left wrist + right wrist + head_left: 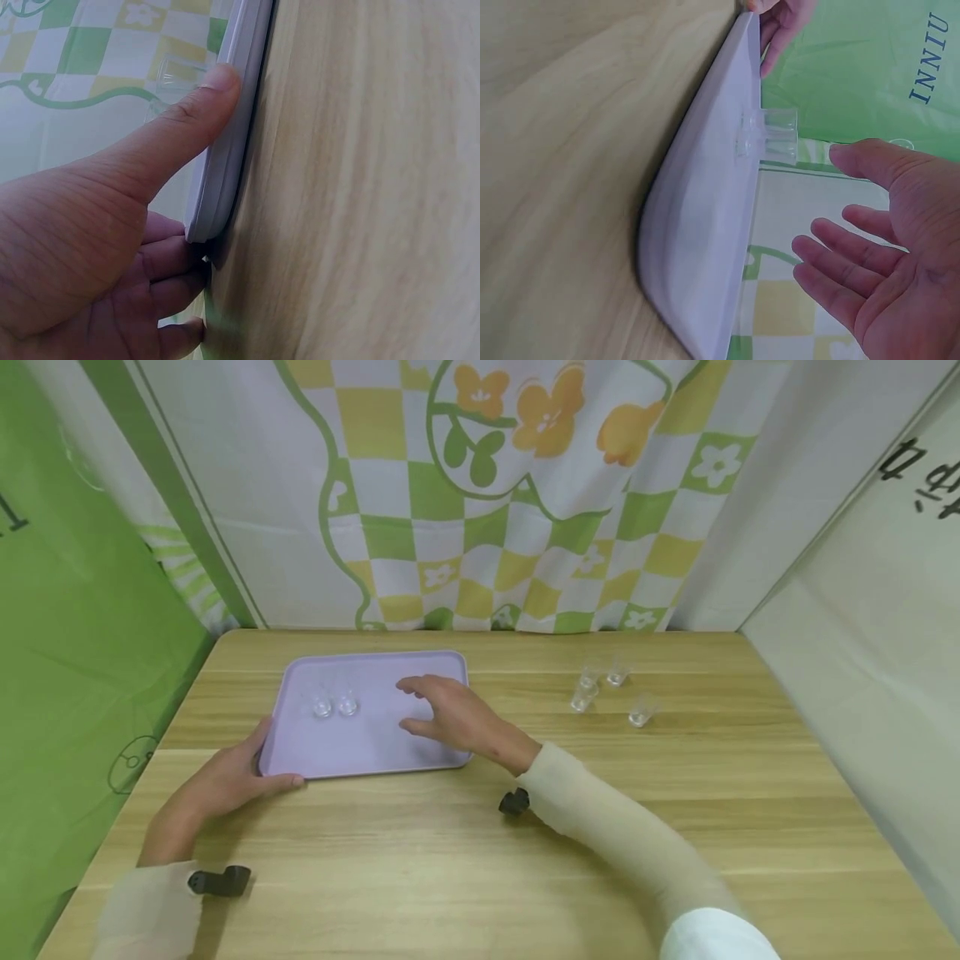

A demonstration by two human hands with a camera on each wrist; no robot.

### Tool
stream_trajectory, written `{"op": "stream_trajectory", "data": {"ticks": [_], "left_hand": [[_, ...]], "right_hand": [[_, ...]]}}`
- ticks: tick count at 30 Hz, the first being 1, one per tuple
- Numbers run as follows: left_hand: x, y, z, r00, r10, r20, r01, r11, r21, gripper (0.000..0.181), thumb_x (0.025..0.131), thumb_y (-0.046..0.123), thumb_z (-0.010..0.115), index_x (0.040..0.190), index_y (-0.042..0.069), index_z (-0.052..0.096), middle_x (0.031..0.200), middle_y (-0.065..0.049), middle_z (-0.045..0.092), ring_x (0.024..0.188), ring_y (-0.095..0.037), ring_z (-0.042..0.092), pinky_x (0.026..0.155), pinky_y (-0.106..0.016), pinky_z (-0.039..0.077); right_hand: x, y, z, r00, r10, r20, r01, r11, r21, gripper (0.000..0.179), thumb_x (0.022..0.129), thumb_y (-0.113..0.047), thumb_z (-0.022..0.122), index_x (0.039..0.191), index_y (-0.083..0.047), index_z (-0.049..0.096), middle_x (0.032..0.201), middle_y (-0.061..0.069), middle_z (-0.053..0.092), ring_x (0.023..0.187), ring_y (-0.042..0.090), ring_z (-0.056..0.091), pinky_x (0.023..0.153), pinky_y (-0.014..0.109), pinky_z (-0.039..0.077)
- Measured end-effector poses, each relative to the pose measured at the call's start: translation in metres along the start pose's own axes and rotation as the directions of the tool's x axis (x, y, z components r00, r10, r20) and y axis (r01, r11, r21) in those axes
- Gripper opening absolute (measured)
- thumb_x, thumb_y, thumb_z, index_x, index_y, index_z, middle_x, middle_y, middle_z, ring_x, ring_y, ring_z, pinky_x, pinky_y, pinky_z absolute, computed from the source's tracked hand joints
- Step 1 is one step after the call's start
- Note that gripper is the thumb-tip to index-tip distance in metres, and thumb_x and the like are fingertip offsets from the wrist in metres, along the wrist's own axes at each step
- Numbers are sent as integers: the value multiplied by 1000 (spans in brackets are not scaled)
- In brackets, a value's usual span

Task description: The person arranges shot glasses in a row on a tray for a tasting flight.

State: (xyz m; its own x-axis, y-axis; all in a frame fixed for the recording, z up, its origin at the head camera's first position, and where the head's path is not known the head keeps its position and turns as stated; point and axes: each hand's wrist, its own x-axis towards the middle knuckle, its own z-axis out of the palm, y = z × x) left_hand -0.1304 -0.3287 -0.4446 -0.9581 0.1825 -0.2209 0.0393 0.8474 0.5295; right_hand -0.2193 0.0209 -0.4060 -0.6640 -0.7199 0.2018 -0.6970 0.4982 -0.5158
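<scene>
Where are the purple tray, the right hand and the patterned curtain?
Purple tray (366,740), head view: bare part of its flat surface.
Right hand (454,713), head view: back of the hand.
Patterned curtain (487,532), head view: a green square.

Tray (367,747) on table (420,868), left of centre; two cups (347,704) stand on its left half. Left hand (234,778) at its lower-left corner, right hand (456,714) above its right side. Four more cups (583,697), table, right of centre. Curtain (487,531) behind, top centre.

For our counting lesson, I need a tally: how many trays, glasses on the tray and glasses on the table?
Lilac tray: 1
Clear glasses on the tray: 2
Clear glasses on the table: 4
Total: 7
</scene>
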Motion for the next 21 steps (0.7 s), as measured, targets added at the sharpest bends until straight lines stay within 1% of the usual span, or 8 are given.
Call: {"op": "stream_trajectory", "data": {"ticks": [6,12,19,21], "left_hand": [[1,-1,0,1000,-3,1,3,1000,5,126,88,58,76,159,-9,-3,151,-49,21,135,-67,27,108,-73,29],[0,-3,0,1000,-8,0,8,1000,14,126,88,59,76,159,-9,-3,151,-49,22,135,-67,28,108,-73,29],[-1,-1,-1,1000,-5,-3,5,1000,22,125,88,59,75,159,-9,-2,150,-49,23,134,-67,29,107,-73,30],[-1,-2,-1,1000,-5,-3,5,1000,21,125,88,59,75,159,-9,-2,150,-49,23,134,-67,29,107,-73,30]], "right_hand": [[-19,9,-6,1000,16,-12,-16,1000,-15,54,97,-25,75,142,-1,57,136,11,64,120,23,63,101,34,51],[-35,22,-12,998,50,-31,-51,998,-23,52,97,-25,76,139,0,60,137,11,64,118,25,64,100,36,52],[-55,34,-20,994,52,-94,-54,998,-13,48,96,-22,77,135,2,63,135,13,66,117,26,66,102,37,52],[-61,37,-22,992,59,-108,-61,998,-12,49,96,-22,76,136,2,62,135,13,66,118,26,66,102,38,52]]}}
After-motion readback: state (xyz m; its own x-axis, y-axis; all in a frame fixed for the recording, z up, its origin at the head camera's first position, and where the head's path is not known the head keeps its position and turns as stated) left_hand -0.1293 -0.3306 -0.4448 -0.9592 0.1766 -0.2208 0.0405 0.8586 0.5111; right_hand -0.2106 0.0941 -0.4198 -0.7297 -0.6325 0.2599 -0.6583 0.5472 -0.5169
